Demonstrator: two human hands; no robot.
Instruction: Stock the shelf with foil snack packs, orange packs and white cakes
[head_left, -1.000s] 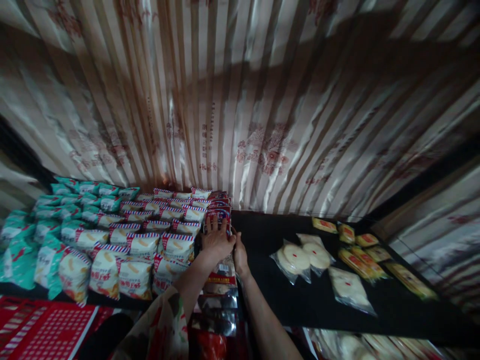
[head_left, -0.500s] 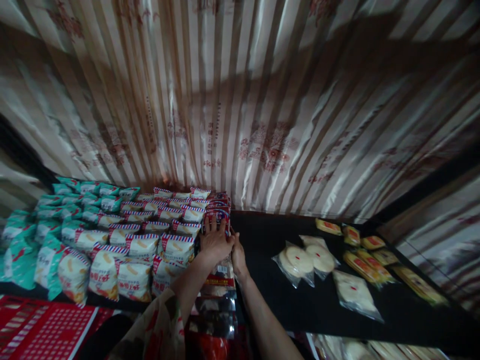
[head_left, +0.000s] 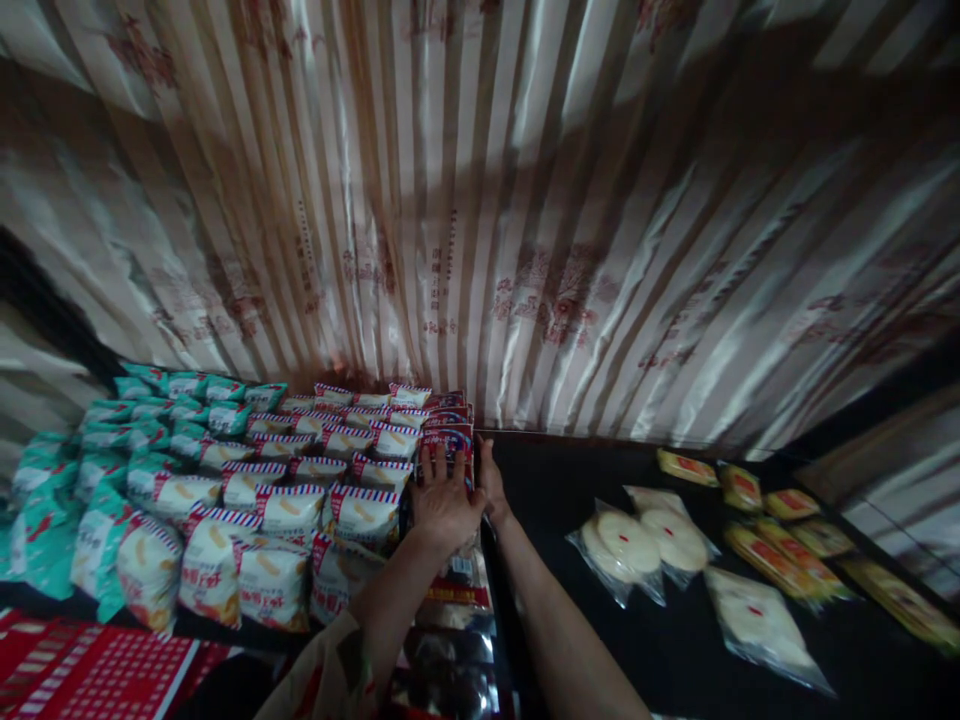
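My left hand (head_left: pixel 446 508) lies palm down with fingers spread on a row of dark red and blue snack packets (head_left: pixel 448 437). Against the right side of that row my right hand (head_left: pixel 492 484) stands on edge, its fingers stretched along the packets. Left of my hands stand rows of white puffed-snack bags (head_left: pixel 289 512) with red and blue striped tops. In front of my left wrist lies a brown and red packet (head_left: pixel 459 590) with a barcode.
Teal snack bags (head_left: pixel 45 530) fill the far left, above a red plastic basket (head_left: pixel 97 665). Clear bags of round white flatbreads (head_left: pixel 619 540) and yellow packets (head_left: pixel 776 560) lie on the black tabletop (head_left: pixel 600 650). A striped curtain (head_left: pixel 480 250) hangs behind.
The view has shifted slightly left, so things sit farther right in it. Both hands stay at the dark red packets, the right one a little farther back along their side.
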